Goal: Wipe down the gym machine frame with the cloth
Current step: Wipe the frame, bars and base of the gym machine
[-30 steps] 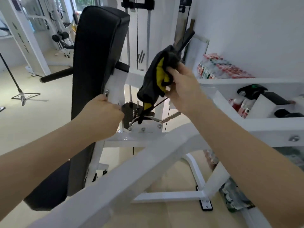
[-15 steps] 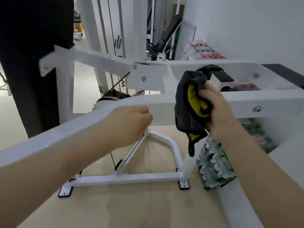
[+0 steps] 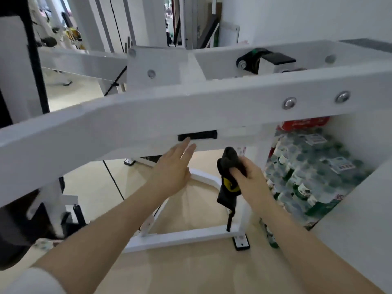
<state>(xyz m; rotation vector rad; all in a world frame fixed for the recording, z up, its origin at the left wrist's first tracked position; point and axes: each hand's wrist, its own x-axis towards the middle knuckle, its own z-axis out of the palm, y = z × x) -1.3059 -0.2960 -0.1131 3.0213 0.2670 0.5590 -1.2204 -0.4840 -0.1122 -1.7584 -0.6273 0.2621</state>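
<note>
The left hand [image 3: 172, 170] reaches up under the white frame [image 3: 127, 122], fingers straight and together, holding nothing. Its fingertips [image 3: 186, 143] lie at the lower edge of the beam, right by the black slot [image 3: 197, 135]; whether they touch is hard to tell.

To wipe this stretch well, the free hand would best rest flat on the beam to steady the body, clear of the cloth's path. The cloth should come up onto the underside and front face in long strokes along the beam, with the pad spread wider than it is now. The bolts [image 3: 289, 102] and the slot look likely to hold dust, so slow passes around them seem wise. The dangling tail could snag on the lower bars.

The cloth [image 3: 229, 179], dark with a yellow patch, is bunched in the right hand [image 3: 252, 177], whose fingers [image 3: 238, 172] curl round its middle. A rounded wad sticks up above the fingers, just below the beam and seemingly not yet on it. A loose tail hangs down below the hand, in front of the floor bar [image 3: 180, 236]. The cloth sits just to the right of the left fingertips, apart from them.

To the right, packs of bottles [image 3: 314, 172] are stacked under the frame.
</note>
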